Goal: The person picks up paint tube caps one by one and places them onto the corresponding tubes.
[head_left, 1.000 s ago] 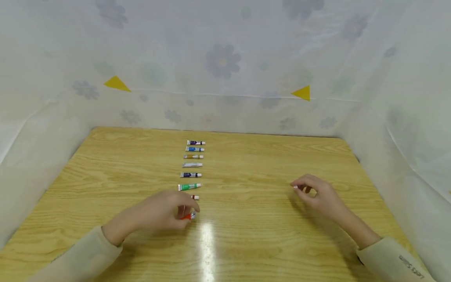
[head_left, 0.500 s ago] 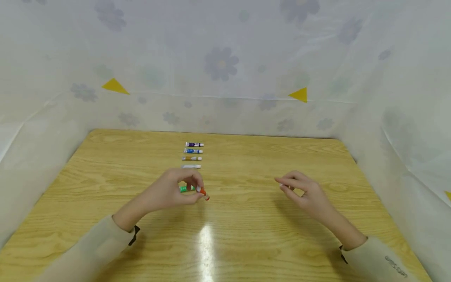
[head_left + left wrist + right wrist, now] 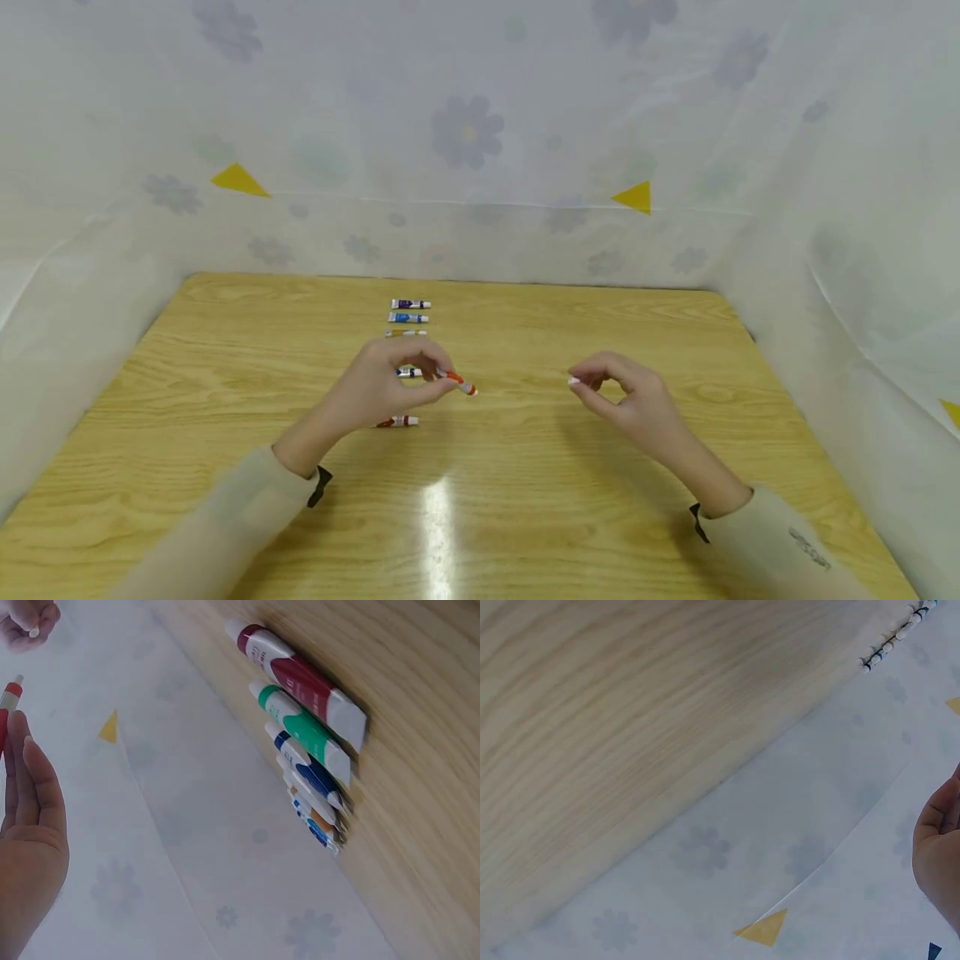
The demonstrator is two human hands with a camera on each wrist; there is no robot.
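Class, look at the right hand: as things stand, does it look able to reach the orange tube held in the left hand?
Probably yes. The left hand pinches the orange tube with its capped end pointing at the right hand, and only bare table lies between them.

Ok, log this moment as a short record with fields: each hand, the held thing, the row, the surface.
left hand: pinches an orange paint tube, lifted above the table
right hand: fingers curled, pinching something small and white, too small to tell
row of paint tubes: lies flat, side by side; dark red one nearest
surface: wooden table
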